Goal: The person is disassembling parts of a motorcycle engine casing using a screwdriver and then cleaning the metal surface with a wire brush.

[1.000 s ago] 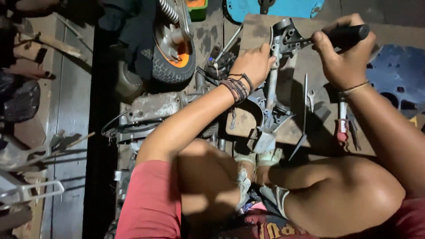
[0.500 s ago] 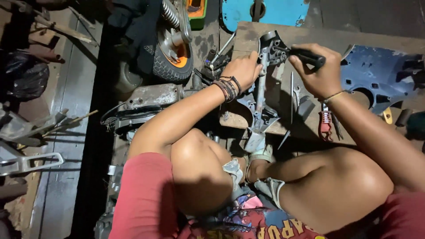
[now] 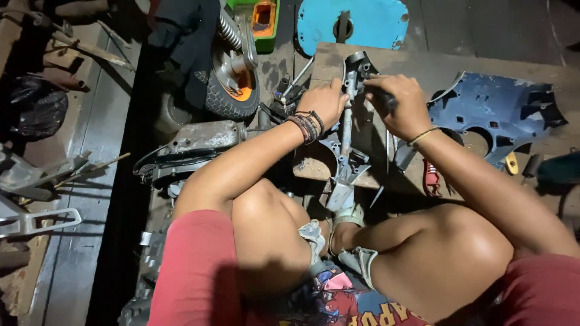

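The left hand (image 3: pixel 326 101) clamps fingers around the grey metal bracket (image 3: pixel 349 130); the right hand (image 3: pixel 402 104) fists a black-handled tool (image 3: pixel 386 99). Best brace that bracket hard against the wooden board (image 3: pixel 423 69) while turning.

Red sleeves (image 3: pixel 199 265) — beaded bracelets (image 3: pixel 306 125) left, thin wristband (image 3: pixel 423 136) right.

— What is being worked on?
— One long grey metal bracket (image 3: pixel 346 142), cast, with a rounded head at its far end and a flared, forked foot at the near end. It lies lengthwise on a wooden board (image 3: pixel 423 72), head pointing away from the person.

— Anything else in hand?
— One black-handled tool (image 3: pixel 386 99), mostly hidden in the grip, meeting the bracket's head.
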